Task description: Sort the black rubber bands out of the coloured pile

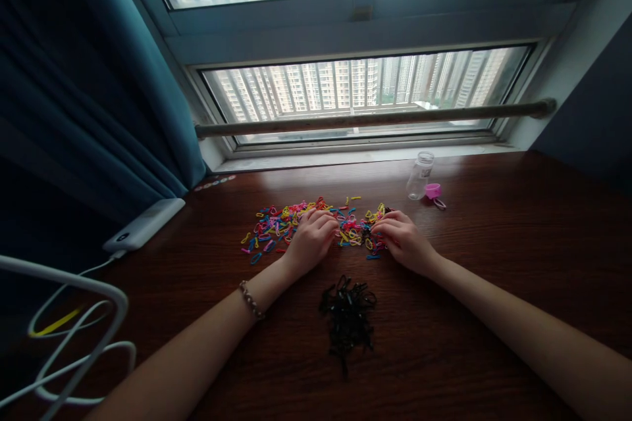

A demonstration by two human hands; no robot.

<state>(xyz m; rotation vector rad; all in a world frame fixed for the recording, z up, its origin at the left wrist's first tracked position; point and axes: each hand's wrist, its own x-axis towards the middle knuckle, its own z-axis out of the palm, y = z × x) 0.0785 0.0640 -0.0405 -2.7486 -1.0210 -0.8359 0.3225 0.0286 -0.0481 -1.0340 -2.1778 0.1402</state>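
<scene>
Scattered coloured bands (296,220) across the dark wooden counter (494,263), just below the window sill. Left hand (312,238) resting on the middle of the scatter, fingers curled loosely down. Right hand (402,238) at the scatter's right edge, fingertips drawn together among the bands; any pinch too small to make out. Nearer than the scatter, a black band pile (348,316). Right of the scatter, a clear bottle (420,176) beside its pink cap (432,191).

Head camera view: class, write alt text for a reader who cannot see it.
Two bare hands, left hand and right hand, rest on a scattered heap of small multicoloured elastic bands on a dark wooden table; a pile of small black elastic bands lies nearer.
</scene>
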